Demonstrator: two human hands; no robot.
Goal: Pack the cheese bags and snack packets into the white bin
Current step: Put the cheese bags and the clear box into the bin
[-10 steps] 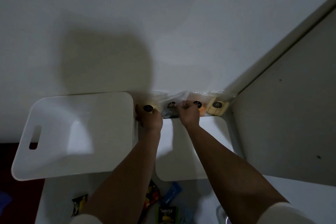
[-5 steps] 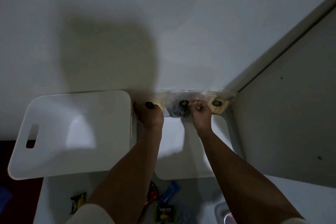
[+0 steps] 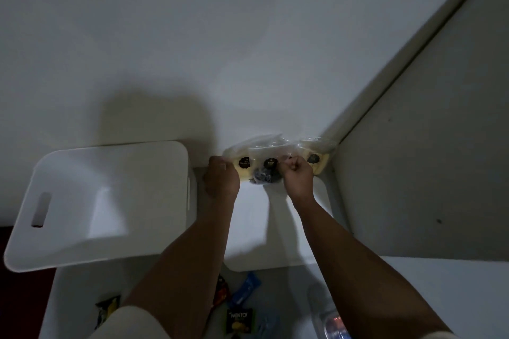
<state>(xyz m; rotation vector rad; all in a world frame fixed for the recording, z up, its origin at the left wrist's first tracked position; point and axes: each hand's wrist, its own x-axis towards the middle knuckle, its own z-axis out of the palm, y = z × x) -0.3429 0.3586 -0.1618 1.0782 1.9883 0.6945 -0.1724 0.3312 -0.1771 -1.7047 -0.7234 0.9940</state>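
From where I sit this reads as a dim room in a home, maybe a storage or pantry corner, though I can't be sure. A plain white wall [image 3: 192, 36] fills the upper frame, meeting a grey cabinet panel [image 3: 440, 159] at right. White plastic bins [image 3: 82, 173] sit on a white table [image 3: 454, 283] at lower frame, with snack packets [image 3: 239, 320] scattered along the bottom edge.
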